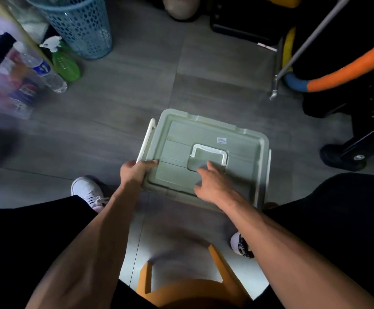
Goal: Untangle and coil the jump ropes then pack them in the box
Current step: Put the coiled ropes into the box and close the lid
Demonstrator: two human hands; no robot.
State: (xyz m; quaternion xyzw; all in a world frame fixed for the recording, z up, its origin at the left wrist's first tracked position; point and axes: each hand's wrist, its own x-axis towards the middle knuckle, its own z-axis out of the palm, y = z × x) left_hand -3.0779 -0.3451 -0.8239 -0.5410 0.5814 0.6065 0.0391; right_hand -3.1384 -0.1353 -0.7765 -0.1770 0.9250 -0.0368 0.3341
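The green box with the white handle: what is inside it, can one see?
No. The lid covers the green box, so its inside is hidden. On top lie a white handle and a small sticker. The left hand grips the lid's corner; the right hand reaches toward the handle.

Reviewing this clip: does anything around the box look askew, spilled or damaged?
Nothing looks spilled or damaged. The green box sits on the floor with its lid on, the left hand gripping its near-left corner and the right hand resting on top. One oddity: no jump ropes are visible.
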